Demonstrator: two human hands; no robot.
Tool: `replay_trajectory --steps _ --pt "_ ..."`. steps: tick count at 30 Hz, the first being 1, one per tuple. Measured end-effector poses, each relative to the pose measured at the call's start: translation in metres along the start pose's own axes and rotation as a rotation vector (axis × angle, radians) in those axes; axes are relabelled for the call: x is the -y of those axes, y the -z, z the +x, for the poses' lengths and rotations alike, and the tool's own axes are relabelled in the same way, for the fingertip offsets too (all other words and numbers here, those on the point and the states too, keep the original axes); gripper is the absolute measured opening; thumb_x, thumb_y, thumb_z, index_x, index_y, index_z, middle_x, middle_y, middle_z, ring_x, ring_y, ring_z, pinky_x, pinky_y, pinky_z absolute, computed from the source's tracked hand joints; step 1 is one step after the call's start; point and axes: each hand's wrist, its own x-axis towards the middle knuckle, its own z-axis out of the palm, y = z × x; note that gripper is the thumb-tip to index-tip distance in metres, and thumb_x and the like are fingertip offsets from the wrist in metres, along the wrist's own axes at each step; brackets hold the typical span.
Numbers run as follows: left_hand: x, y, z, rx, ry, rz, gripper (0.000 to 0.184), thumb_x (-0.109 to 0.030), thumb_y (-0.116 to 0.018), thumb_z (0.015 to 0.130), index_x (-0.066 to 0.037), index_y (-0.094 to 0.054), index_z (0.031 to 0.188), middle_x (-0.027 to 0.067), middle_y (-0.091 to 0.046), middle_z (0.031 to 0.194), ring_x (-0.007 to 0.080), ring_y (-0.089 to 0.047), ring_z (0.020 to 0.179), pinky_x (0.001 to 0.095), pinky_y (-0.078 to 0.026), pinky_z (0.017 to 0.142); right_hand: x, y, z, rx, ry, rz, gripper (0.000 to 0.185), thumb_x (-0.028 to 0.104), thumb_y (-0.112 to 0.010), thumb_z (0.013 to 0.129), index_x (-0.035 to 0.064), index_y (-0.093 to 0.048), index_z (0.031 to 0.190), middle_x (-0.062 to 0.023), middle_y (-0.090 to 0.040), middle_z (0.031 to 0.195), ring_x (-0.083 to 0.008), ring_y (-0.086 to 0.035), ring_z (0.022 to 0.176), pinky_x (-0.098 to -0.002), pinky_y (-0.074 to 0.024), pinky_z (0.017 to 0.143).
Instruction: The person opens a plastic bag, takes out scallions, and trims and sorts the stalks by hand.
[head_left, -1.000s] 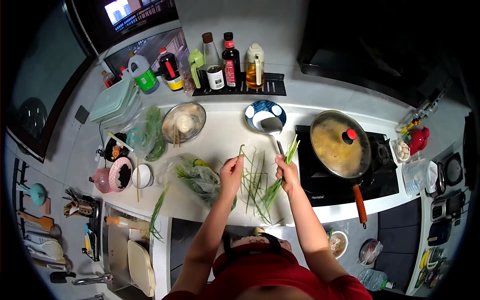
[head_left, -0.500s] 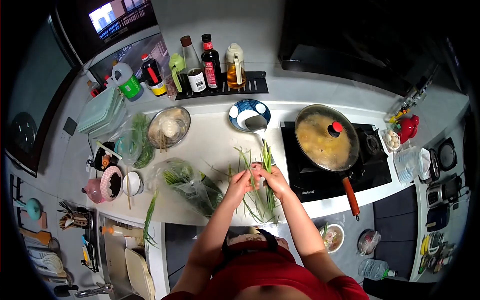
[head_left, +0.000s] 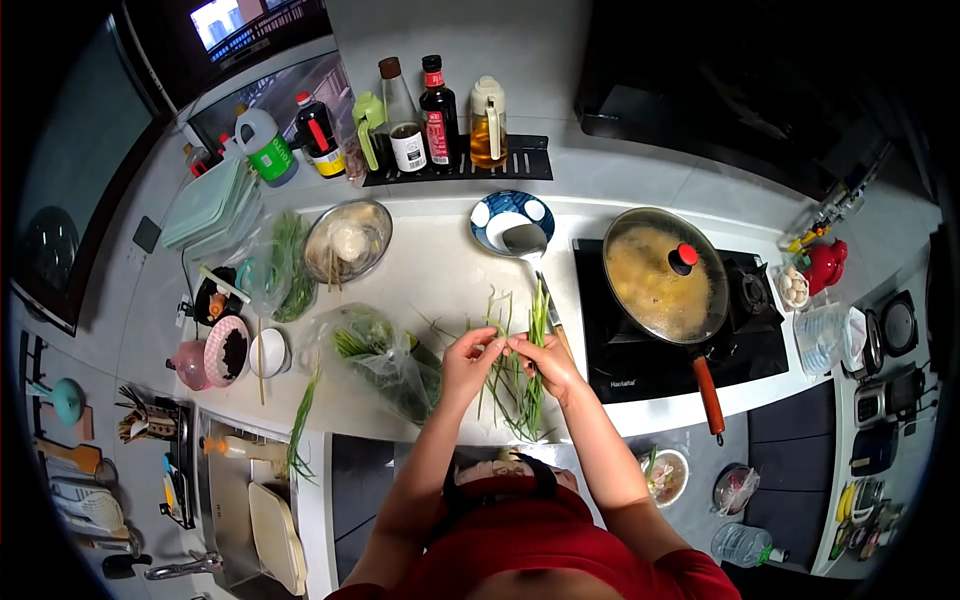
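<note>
My right hand is closed around a bunch of long green chives, whose ends hang down over the counter's front part. My left hand is closed in a pinch, its fingertips meeting those of my right hand at a thin chive strand; the exact grip is too small to see clearly. Loose strands lie on the counter below and behind my hands. Left of my left hand lies a clear plastic bag full of greens. Past the chives, a metal spatula rests on a blue-and-white bowl.
A glass-lidded pan stands on the stove at right, its handle jutting past the front edge. A metal bowl with dough sits back left. Bottles stand on a black rack. More chives hang near the sink.
The view has shifted slightly, so the counter things appear a little to the right. My fingertips have come together around the chives, with the bunch still in my right hand.
</note>
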Motion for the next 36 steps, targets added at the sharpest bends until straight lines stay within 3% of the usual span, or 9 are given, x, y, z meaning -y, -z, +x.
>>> replay_trajectory --steps 4,13,16,19,23,27,28,31,36 --pt "-0.011 0.000 0.003 0.042 0.123 -0.051 0.014 -0.019 -0.063 0.079 -0.005 -0.063 0.083 -0.0063 -0.054 0.064 0.0007 -0.043 0.055 0.0171 -0.032 0.047 0.000 -0.004 -0.004 0.021 -0.051 0.008 0.019 0.020 -0.064 0.079 0.0035 -0.060 0.087 -0.0015 -0.059 0.073 -0.0035 -0.041 0.049 -0.0177 -0.0306 0.043" --pt "0.002 -0.004 0.001 0.107 0.151 -0.051 0.018 -0.020 -0.059 0.083 -0.003 -0.064 0.083 -0.0049 -0.055 0.065 0.0016 -0.041 0.054 0.0179 -0.032 0.048 -0.010 0.002 -0.006 0.002 -0.052 -0.019 0.020 0.023 -0.061 0.080 0.0036 -0.062 0.084 0.0008 -0.056 0.068 -0.0038 -0.040 0.049 -0.0183 -0.0307 0.042" --pt "0.024 -0.007 0.006 0.044 -0.084 0.014 0.019 -0.019 -0.056 0.085 -0.001 -0.061 0.088 -0.0032 -0.056 0.067 0.0031 -0.042 0.055 0.0190 -0.035 0.049 -0.009 0.004 -0.007 0.010 -0.073 0.008 0.021 0.024 -0.059 0.081 0.0036 -0.062 0.083 0.0012 -0.056 0.067 -0.0038 -0.039 0.049 -0.0181 -0.0303 0.042" --pt "0.027 0.000 0.009 -0.045 -0.097 0.323 0.020 -0.021 -0.055 0.085 -0.002 -0.060 0.092 0.0010 -0.059 0.069 0.0096 -0.050 0.059 0.0246 -0.041 0.054 -0.009 0.007 -0.006 0.018 -0.128 0.043 0.021 0.025 -0.058 0.082 0.0042 -0.062 0.081 0.0018 -0.055 0.066 -0.0039 -0.038 0.048 -0.0181 -0.0300 0.043" --pt "0.009 -0.001 0.008 -0.023 -0.080 0.145 0.022 -0.023 -0.055 0.085 -0.003 -0.059 0.092 0.0015 -0.060 0.073 0.0093 -0.051 0.060 0.0237 -0.041 0.055 -0.011 0.007 -0.007 0.045 -0.162 0.134 0.019 0.024 -0.058 0.082 0.0054 -0.061 0.081 0.0022 -0.055 0.066 -0.0037 -0.038 0.047 -0.0176 -0.0300 0.043" --pt "0.015 0.001 0.006 0.172 0.039 -0.068 0.019 -0.017 -0.058 0.083 -0.001 -0.060 0.093 -0.0014 -0.058 0.074 0.0041 -0.048 0.062 0.0179 -0.037 0.057 -0.016 0.005 -0.006 0.078 -0.162 0.067 0.018 0.025 -0.060 0.080 0.0066 -0.060 0.084 0.0017 -0.056 0.067 -0.0033 -0.039 0.047 -0.0173 -0.0295 0.042" --pt "0.002 0.002 0.002 0.155 0.101 -0.099 0.016 -0.015 -0.059 0.082 -0.002 -0.062 0.090 -0.0021 -0.058 0.074 0.0025 -0.046 0.061 0.0173 -0.036 0.054 -0.015 0.003 -0.007 0.061 -0.149 0.014 0.018 0.024 -0.061 0.079 0.0069 -0.060 0.083 0.0014 -0.057 0.067 -0.0032 -0.039 0.048 -0.0172 -0.0294 0.042" --pt "0.013 0.002 0.005 0.056 -0.015 0.012 0.018 -0.019 -0.058 0.083 -0.003 -0.063 0.087 -0.0026 -0.057 0.070 0.0012 -0.042 0.055 0.0173 -0.033 0.049 -0.004 -0.007 -0.015 -0.020 -0.111 -0.109 0.016 0.023 -0.062 0.079 0.0067 -0.062 0.082 0.0007 -0.058 0.068 -0.0028 -0.038 0.049 -0.0172 -0.0275 0.042" --pt "0.007 0.007 0.007 -0.065 0.168 -0.110 0.021 -0.020 -0.059 0.083 0.001 -0.063 0.083 -0.0003 -0.060 0.071 0.0047 -0.048 0.058 0.0186 -0.039 0.054 -0.016 0.002 -0.006 0.083 -0.097 -0.068 0.017 0.022 -0.061 0.079 0.0074 -0.064 0.085 0.0008 -0.059 0.066 -0.0028 -0.034 0.045 -0.0165 -0.0247 0.041"
